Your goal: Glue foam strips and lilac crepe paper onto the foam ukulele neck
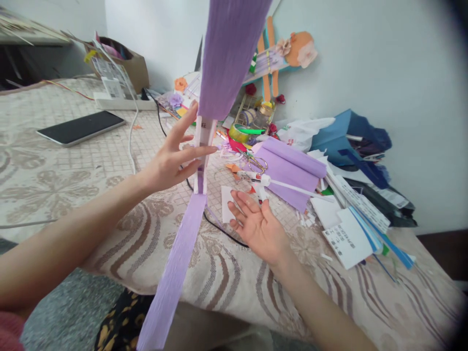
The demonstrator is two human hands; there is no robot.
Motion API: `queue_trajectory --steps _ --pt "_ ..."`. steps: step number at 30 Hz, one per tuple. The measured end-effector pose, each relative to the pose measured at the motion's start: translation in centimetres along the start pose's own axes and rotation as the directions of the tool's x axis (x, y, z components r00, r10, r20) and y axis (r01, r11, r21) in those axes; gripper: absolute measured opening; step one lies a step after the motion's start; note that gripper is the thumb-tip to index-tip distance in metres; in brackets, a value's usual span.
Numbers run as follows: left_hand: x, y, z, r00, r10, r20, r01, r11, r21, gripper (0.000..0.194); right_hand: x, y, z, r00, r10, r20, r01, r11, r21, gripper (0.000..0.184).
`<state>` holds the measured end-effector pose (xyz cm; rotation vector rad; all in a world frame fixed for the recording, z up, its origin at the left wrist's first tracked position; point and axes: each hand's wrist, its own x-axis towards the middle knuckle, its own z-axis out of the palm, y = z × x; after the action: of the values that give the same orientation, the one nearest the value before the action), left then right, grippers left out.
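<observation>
A tall, narrow white cardboard piece [203,131] stands upright in the middle of the head view. Purple crepe paper [234,58] covers its upper part, and a loose purple crepe strip [173,273] runs from its foot over the table's front edge. Spread fingers of my left hand [168,158] rest against the cardboard, one at its left edge and another across its front. Palm up, my right hand [258,226] is open and holds nothing; its fingertips lie near a small white paper piece [225,204].
Scissors [258,161], a purple crepe roll [288,168], a glue gun or stick-like white tool [265,180], tape [239,132] and paper scraps crowd the right side. A black tablet [82,127], a power strip [124,102] and cables lie left. A blue bag [336,131] stands by the wall.
</observation>
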<state>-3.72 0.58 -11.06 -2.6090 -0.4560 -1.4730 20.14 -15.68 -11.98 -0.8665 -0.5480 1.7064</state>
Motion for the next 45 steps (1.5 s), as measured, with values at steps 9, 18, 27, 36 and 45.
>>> queue_trajectory --steps 9,18,27,36,45 --pt "-0.2 0.3 -0.2 0.998 -0.038 0.052 0.037 0.999 0.016 0.05 0.0 -0.1 0.2 1.0 0.022 0.003 -0.022 0.998 0.054 0.053" --pt "-0.2 -0.2 0.2 0.999 -0.033 0.021 0.034 0.999 -0.029 0.058 0.4 0.7 -0.5 0.993 -0.104 -0.052 0.103 0.995 -0.01 0.012" --pt "-0.2 -0.2 0.1 0.999 -0.011 0.031 0.011 1.0 0.005 0.063 0.2 0.5 0.3 0.981 -0.193 -0.017 0.191 0.978 -0.088 0.022" --pt "-0.1 0.0 0.1 1.0 0.011 0.027 -0.012 1.0 0.029 0.069 0.2 0.6 -0.1 0.993 -0.109 -0.038 0.109 0.994 0.019 0.016" --pt "-0.2 0.2 -0.1 1.0 -0.011 0.015 0.011 1.0 0.028 0.059 0.7 0.9 -0.5 0.967 -0.241 -0.081 0.234 0.968 -0.092 0.015"
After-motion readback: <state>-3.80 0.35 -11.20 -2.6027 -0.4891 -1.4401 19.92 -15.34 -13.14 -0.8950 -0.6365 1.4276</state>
